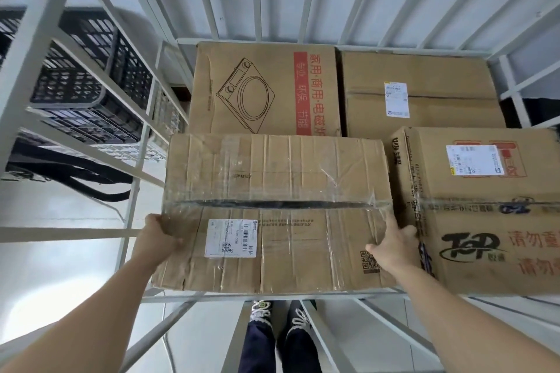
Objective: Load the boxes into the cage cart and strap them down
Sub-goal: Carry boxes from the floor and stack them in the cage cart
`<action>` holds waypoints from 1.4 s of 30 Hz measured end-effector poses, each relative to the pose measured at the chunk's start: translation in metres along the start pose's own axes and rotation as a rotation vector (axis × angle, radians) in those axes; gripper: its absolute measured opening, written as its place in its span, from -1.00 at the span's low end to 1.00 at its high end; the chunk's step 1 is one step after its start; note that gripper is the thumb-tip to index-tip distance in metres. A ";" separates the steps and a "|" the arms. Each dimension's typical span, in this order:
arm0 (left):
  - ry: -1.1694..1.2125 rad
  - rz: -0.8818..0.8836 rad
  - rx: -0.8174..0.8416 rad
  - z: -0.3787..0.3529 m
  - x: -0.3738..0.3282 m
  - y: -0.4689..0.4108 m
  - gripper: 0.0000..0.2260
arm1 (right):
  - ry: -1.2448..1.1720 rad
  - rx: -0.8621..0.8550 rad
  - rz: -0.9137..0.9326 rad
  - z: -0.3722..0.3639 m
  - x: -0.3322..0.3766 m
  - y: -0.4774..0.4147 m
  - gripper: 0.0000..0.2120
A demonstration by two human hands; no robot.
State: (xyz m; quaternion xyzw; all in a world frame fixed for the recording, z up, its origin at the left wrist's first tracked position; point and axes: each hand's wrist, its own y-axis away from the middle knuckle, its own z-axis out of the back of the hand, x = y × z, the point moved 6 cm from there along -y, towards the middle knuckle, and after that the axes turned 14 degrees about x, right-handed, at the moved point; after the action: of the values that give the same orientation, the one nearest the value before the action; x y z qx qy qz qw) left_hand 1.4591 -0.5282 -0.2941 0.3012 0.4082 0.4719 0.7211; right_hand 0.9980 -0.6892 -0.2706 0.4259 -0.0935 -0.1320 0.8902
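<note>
Head view, looking down into cage cart (60, 233), whose white bars run along the top and left of the frame. Taped box (277, 212) sits at frame centre, inside the cart and at its near edge. Its top flaps are parted along a dark slit under clear tape, and a white label (231, 238) is on the near flap. Left hand (157, 236) grips the box's left edge, fingers curled over the corner, at centre-left of the frame. Right hand (394, 247) holds the right edge with the thumb lying on top. Its fingers go down into the gap between this box and the TOP-printed box (485, 212), so I cannot tell how far they wrap. The TOP-printed box stands just beside it at right of frame and appears to touch it. Behind, in the upper centre, is a box with a cooker drawing (263, 88), with a plain box (424, 94) just to its right. Both sit against the cart's far bars. Whether the taped box rests fully on the cart floor or is partly carried cannot be told. Outside the left bars are black crates (91, 70) at upper left, with black bands (75, 174) below them. Shoes (281, 318) show at bottom centre, beneath the cart's near rail.
</note>
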 end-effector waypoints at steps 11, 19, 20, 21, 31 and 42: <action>-0.391 0.117 0.059 -0.009 -0.010 -0.005 -0.44 | 0.199 0.109 -0.006 -0.007 -0.002 -0.007 -0.13; -0.659 -0.053 -0.029 -0.011 -0.077 0.039 -0.62 | 0.192 0.122 0.086 0.025 0.009 0.027 -0.29; -0.682 -0.077 -0.041 -0.012 -0.090 0.047 -0.61 | 0.194 0.094 0.122 0.033 0.011 0.033 -0.35; -0.697 -0.110 -0.049 -0.015 -0.103 0.056 -0.60 | 0.195 0.070 0.154 0.041 0.012 0.040 -0.40; -0.820 -0.489 -0.122 -0.034 -0.245 0.165 -0.57 | 0.112 -0.178 0.285 0.128 -0.022 0.123 -0.45; -1.219 -1.084 -0.241 -0.086 -0.356 0.320 -0.61 | -0.008 -0.534 0.176 0.178 -0.099 0.260 -0.57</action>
State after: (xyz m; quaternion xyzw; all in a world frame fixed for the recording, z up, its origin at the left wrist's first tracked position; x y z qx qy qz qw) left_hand 1.1656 -0.7345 0.0347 0.1864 -0.0192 -0.1472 0.9712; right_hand 0.8951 -0.6319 0.0376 0.1662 -0.0953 -0.0759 0.9785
